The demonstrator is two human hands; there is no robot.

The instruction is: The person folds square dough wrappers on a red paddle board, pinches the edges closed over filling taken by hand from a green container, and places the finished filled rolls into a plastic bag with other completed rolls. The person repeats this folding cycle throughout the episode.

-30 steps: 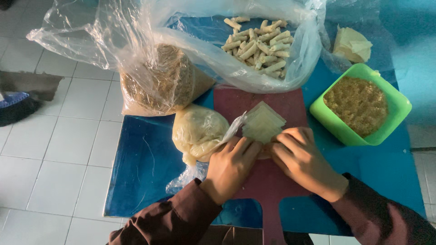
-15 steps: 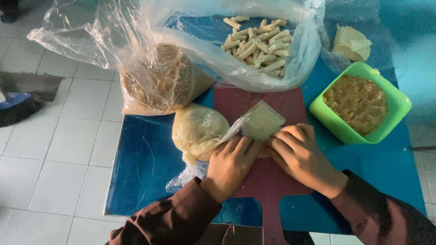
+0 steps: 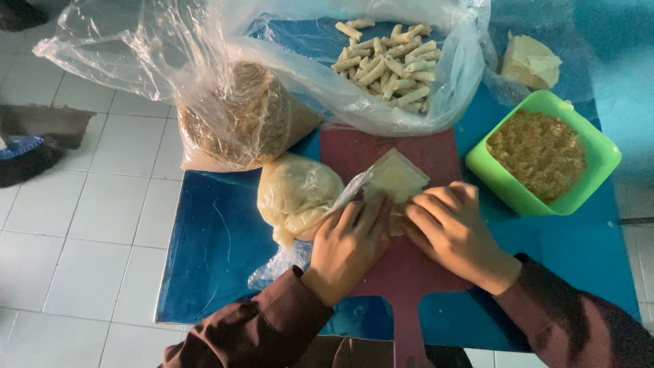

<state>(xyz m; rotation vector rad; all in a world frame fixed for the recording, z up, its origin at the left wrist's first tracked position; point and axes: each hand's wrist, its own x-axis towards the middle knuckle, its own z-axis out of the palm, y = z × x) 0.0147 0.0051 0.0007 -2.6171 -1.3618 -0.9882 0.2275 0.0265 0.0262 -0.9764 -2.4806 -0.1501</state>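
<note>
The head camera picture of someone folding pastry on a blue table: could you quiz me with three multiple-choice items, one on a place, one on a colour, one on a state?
1. Where does the green tub of crumbly filling sit?
A. right of the dark red board
B. on the floor tiles
C. inside the clear bag

2. What colour is the table top?
A. white
B. blue
C. yellow

3. How are the pale wrapper sheets being handled?
A. untouched
B. lifted high in one hand
C. pressed on the board under both hands

Answers:
1 A, the tub stands beside the board's right edge.
2 B, blue shows all round the board.
3 C, the left hand and right hand both have fingers on the sheets.
</note>
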